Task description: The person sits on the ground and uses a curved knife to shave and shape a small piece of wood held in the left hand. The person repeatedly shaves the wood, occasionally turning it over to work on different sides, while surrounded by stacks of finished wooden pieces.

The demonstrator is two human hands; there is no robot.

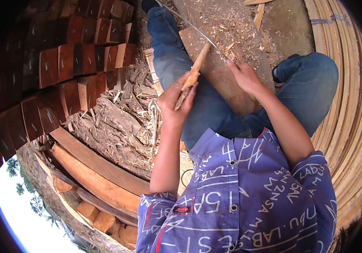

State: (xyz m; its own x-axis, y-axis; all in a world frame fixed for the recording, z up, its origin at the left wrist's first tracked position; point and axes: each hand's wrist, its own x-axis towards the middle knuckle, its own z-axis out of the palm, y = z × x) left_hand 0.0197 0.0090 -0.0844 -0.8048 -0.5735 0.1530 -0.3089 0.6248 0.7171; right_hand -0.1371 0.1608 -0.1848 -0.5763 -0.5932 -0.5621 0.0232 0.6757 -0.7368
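Observation:
My left hand (176,96) is closed around a short wooden stick (198,64), partly bark-covered and partly shaved to pale wood. The stick slants up and to the right above my left thigh. In my closed right hand (246,77) is a long-bladed knife (197,30), seen almost edge-on as a thin, slightly curved line. Its blade runs far up and left, passing close to the stick's upper end; whether they touch I cannot tell. My fingers hide most of the knife's handle. Between my legs lies a wooden board (227,90) scattered with shavings.
Stacked reddish-brown wood blocks (65,61) rise at the left. Long pale wooden strips (349,126) lie along the right. Bark and wood scraps (122,114) cover the ground beside my left leg, with thick planks (100,168) and cut logs (105,221) at the lower left.

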